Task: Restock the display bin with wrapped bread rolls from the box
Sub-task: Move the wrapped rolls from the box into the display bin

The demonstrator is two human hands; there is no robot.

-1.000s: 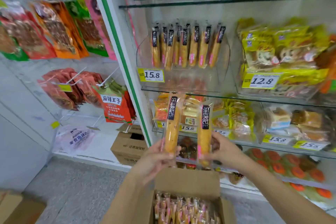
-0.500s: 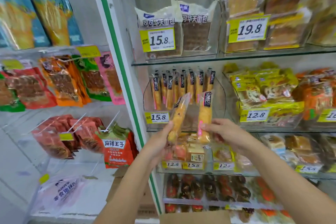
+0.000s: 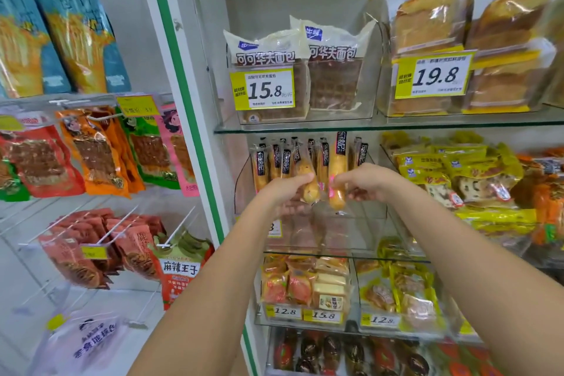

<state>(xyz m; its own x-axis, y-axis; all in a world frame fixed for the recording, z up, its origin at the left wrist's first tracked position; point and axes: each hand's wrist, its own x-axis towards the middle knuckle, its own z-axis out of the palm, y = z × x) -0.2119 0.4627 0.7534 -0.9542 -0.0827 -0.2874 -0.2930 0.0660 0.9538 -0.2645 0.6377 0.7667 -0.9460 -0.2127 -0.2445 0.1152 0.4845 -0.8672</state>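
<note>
Centre frame, at the front of the clear curved plastic display bin (image 3: 241, 180). Left hand (image 3: 283, 189): fingers clenched round a glossy film-wrapped golden bread roll (image 3: 309, 189), long axis tilted, black-label end up-left. Just right of it: second wrapped roll (image 3: 338, 168), cylindrical, near upright, label end up; right hand (image 3: 369, 181) fingers pinch its lower part. A row of standing rolls (image 3: 268, 165) is in the bin behind.

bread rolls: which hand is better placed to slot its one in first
Probably the right hand: the right roll stands upright, in line with the row in the display bin. The left hand holds the left roll tilted.
</note>
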